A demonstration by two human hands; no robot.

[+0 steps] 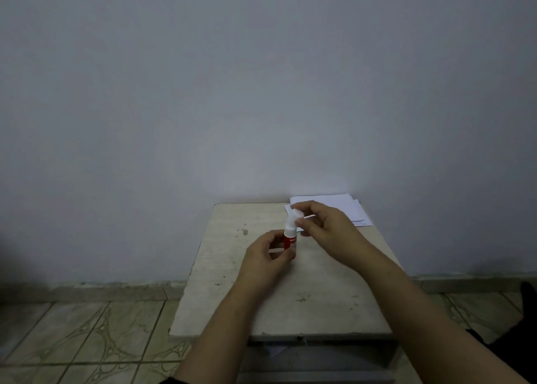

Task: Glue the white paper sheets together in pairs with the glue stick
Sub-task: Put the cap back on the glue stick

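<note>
- The left hand (268,252) grips the red glue stick (290,239) upright above the counter (232,282).
- The right hand (325,226) reaches in from the right, its fingertips pinching the stick's white cap (295,213).
- The paper sheets (345,207) lie stacked at the counter's far right corner.

Stained pale table (261,305), grey wall (261,78), patterned floor tiles (87,334)

Plain pale grey-white wall (261,78) fills most of the view, pretty dim and flat lighting overall, darker toward the left corner. A small table (232,282) with a worn, stained beige top sits pushed right up against it. Floor (87,340) is beige tile with a swirly curved pattern, and a grubby, scuffed baseboard strip (101,290) runs along the wall's foot.
</note>
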